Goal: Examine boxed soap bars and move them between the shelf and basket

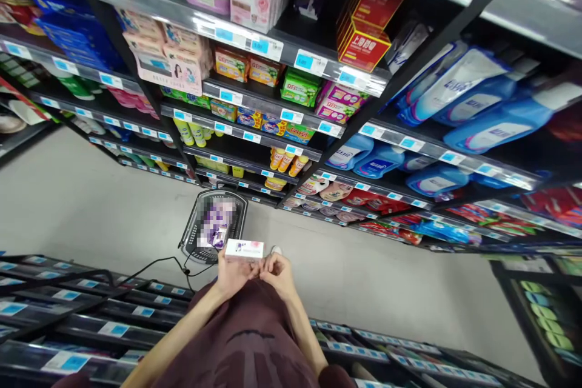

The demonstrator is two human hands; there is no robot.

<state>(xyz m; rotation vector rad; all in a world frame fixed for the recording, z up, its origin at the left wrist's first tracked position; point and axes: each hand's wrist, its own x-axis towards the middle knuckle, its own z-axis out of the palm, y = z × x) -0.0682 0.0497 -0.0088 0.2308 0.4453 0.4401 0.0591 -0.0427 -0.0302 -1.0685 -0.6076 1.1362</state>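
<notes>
A small white soap box with a flower print lies level across my left hand, whose palm is turned up and whose fingers are around its near side. Beside it, my right hand is closed, with fingers curled in and their tips close to the left fingertips. What those right fingers hold, if anything, is too small to make out. Just beyond my left hand, a grey shopping basket stands on the floor with a purple-and-white package in it, partly blurred out.
Ahead, shelves carry LUX soap boxes, red-and-yellow boxes, green soap packs and blue bottles. Another shelf row stands close behind me. Grey floor runs between the rows. A black cord hangs near the basket.
</notes>
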